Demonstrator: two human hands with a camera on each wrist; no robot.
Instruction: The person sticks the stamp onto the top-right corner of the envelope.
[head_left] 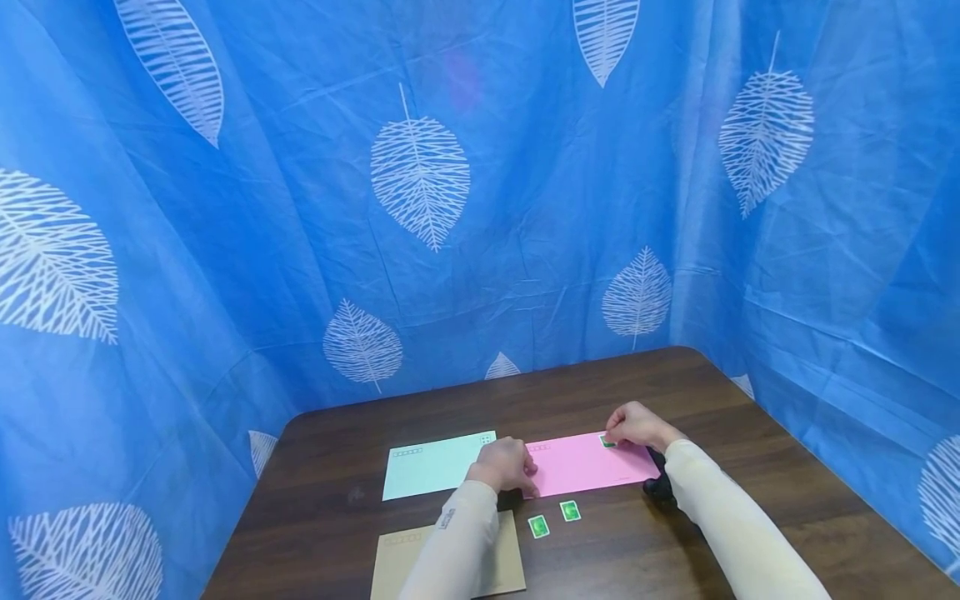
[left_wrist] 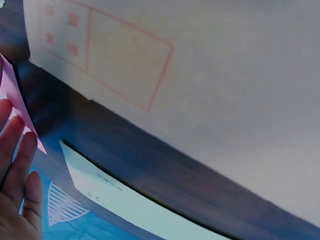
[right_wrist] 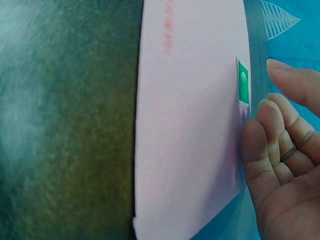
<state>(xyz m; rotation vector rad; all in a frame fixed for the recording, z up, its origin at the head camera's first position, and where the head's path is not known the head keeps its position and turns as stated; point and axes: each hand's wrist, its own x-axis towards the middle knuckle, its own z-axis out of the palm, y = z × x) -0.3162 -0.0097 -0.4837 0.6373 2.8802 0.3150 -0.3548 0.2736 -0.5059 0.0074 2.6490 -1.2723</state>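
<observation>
A pink envelope (head_left: 577,471) lies flat on the dark wooden table. My left hand (head_left: 501,465) rests at its left end; in the left wrist view the extended fingers (left_wrist: 22,155) lie over its edge. A green stamp (head_left: 606,442) sits at the upper right corner of the pink envelope, partly covered by my right hand (head_left: 637,423). Seen from the right wrist, that stamp (right_wrist: 243,84) lies on the paper, and the loosely bent fingers (right_wrist: 256,142) are beside it with nothing between them. Two more green stamps (head_left: 538,526) lie below the envelope.
Left of the pink envelope is a mint-green envelope (head_left: 431,468). A brown envelope (head_left: 393,562) lies nearer, partly under my left forearm. Blue leaf-patterned cloth (head_left: 510,283) hangs beyond the table's back edge (head_left: 480,385) and around its sides.
</observation>
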